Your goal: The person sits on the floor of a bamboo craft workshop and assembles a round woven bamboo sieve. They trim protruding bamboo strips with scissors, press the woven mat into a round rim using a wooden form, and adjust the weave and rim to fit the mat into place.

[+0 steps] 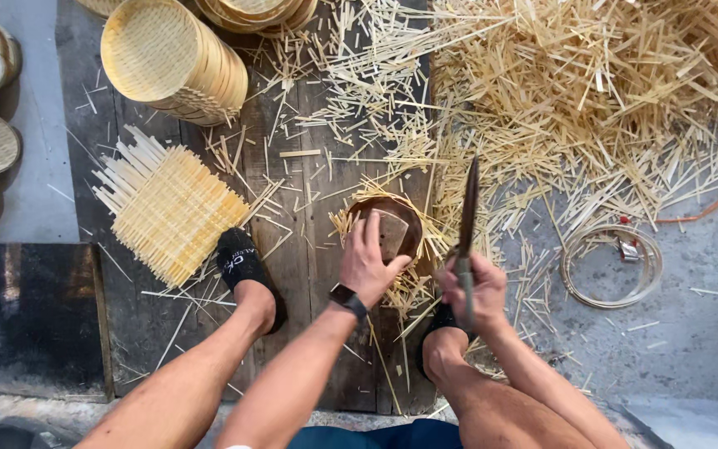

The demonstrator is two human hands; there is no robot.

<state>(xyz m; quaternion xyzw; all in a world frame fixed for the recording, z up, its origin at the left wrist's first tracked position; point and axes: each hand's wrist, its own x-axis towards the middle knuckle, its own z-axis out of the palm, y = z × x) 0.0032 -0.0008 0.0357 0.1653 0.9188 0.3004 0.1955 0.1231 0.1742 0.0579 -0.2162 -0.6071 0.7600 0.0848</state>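
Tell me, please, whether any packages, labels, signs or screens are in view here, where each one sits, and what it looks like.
Printed marking on the black sock: left foot, on the dark wooden boards; small pale lettering on black fabric.
Black wristwatch: on the left wrist; dark square face, nothing readable showing.
Small red-and-silver tag or clip: on the coiled pale bamboo strip hoops at right, on the grey floor; too small to tell more.
No packages or signs are visible.

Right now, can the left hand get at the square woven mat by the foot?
Probably yes. The left hand rests on the round basket, and only loose strips lie between it and the woven mat beside the left foot.
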